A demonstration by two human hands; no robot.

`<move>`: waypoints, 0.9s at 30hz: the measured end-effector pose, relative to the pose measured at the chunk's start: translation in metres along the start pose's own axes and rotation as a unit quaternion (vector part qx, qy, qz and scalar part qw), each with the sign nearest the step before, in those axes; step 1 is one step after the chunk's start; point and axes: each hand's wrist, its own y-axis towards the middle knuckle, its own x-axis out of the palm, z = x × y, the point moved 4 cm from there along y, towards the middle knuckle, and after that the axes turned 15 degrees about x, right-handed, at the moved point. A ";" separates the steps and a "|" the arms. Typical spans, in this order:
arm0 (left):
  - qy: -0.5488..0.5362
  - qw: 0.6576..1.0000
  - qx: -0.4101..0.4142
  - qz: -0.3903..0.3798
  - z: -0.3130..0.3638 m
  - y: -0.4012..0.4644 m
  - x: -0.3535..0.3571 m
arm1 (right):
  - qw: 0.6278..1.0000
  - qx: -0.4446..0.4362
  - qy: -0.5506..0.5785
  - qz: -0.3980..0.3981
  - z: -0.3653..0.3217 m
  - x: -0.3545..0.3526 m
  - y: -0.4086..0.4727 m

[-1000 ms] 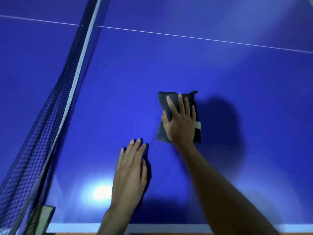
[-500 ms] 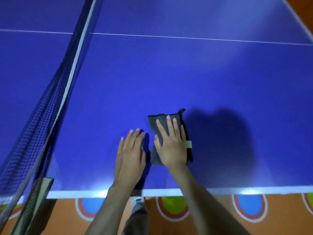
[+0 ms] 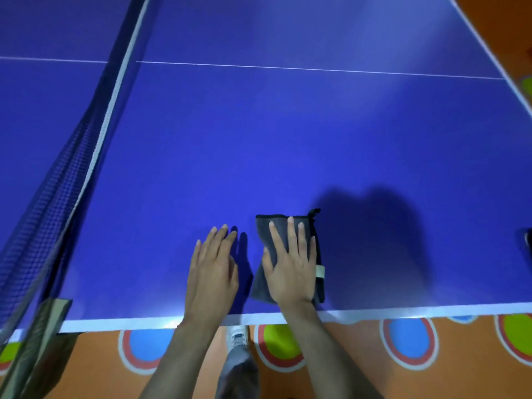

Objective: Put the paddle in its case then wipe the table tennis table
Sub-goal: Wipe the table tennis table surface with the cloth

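Observation:
A folded dark grey cloth (image 3: 266, 286) lies on the blue table tennis table (image 3: 259, 154), close to its near white edge. My right hand (image 3: 290, 266) presses flat on the cloth with straight fingers. Just left of it, my left hand (image 3: 211, 272) rests flat on the bare table surface, fingers straight. The paddle and its case are not clearly in view; a small dark object (image 3: 527, 240) shows at the right frame edge.
The dark net (image 3: 74, 165) with a white top band runs along the left, held by a clamp post (image 3: 43, 335) at the table's near edge. Below the edge lies an orange floor with coloured circles (image 3: 408, 341), and my shoe (image 3: 237, 335).
My right hand has slid the cloth toward the near edge of the table. The left hand stayed flat on the table, and the view tilted down so the floor shows.

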 end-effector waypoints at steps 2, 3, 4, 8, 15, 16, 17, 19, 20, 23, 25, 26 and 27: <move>-0.011 1.000 0.000 0.004 -0.004 0.014 0.002 | 1.000 0.004 0.009 0.007 -0.005 -0.001 0.037; -0.017 1.000 -0.002 0.006 -0.006 0.021 0.005 | 1.000 0.009 0.016 0.015 -0.007 -0.002 0.055; -0.024 1.000 -0.004 0.008 -0.008 0.028 0.007 | 0.999 0.016 0.025 0.024 -0.009 -0.002 0.074; -0.055 0.998 0.017 0.019 -0.007 0.055 0.016 | 0.998 0.026 0.032 0.049 -0.017 0.002 0.150; -0.031 0.998 0.060 -0.012 -0.004 0.078 0.030 | 0.995 -0.010 0.063 0.075 -0.021 0.012 0.223; -0.009 0.998 0.055 -0.024 -0.004 0.076 0.034 | 0.995 -0.012 0.073 0.073 -0.020 0.012 0.218; 0.012 0.998 0.047 -0.034 -0.004 0.074 0.036 | 0.994 -0.015 0.082 0.073 -0.017 0.011 0.210; 0.038 0.998 0.032 -0.044 -0.001 0.072 0.039 | 0.992 -0.014 0.093 0.078 -0.007 0.009 0.185; 0.043 0.997 0.033 -0.047 0.002 0.071 0.040 | 0.993 -0.010 0.092 0.079 0.001 0.007 0.170; 0.056 0.995 0.056 -0.063 0.021 0.064 0.046 | 0.997 -0.008 0.049 0.058 0.027 0.003 0.125; 0.064 0.993 0.066 -0.078 0.039 0.059 0.050 | 0.999 -0.004 0.021 0.038 0.043 0.000 0.096; 0.065 0.992 0.070 -0.085 0.048 0.055 0.052 | 0.999 -0.001 0.016 0.034 0.052 -0.002 0.083; 0.066 0.991 0.073 -0.090 0.058 0.050 0.054 | 0.999 0.003 0.014 0.032 0.061 -0.004 0.069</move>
